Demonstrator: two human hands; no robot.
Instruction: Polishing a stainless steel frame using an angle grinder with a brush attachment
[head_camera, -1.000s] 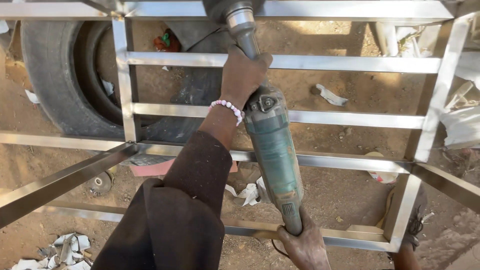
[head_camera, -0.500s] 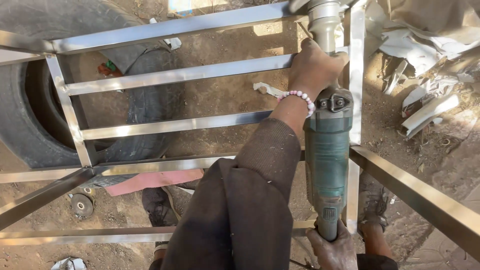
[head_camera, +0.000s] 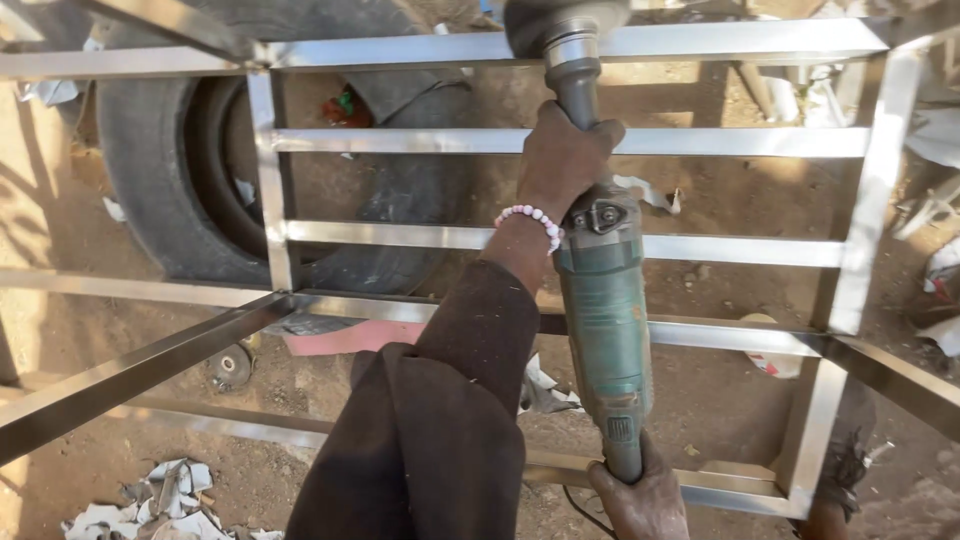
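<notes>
Dirt ground (head_camera: 720, 200) everywhere on this one, scraps of paper, and an old tyre (head_camera: 150, 190) lying under a stainless steel tube frame (head_camera: 700, 140). I've got the green angle grinder (head_camera: 603, 330) pointing away from me: my left hand (head_camera: 562, 160) is wrapped tight around the neck just behind the head, bead bracelet (head_camera: 530, 222) on the wrist, and my right hand (head_camera: 640, 495) is clenched on the tail end of the body at the bottom of the view. The grinder head (head_camera: 565, 25) sits up at the top rail of the frame. To do this bit well, I'd say keep both grips firm, hold the disc at a shallow angle to the rail and let the tool's weight do the work instead of leaning in. Hard to see much, though: the disc is cut off by the top edge, so I can't tell if it's actually touching the rail, and my dark sleeve (head_camera: 430, 430) hides part of the lower rails. A loose disc (head_camera: 232, 365) lies in the dirt to the left.
</notes>
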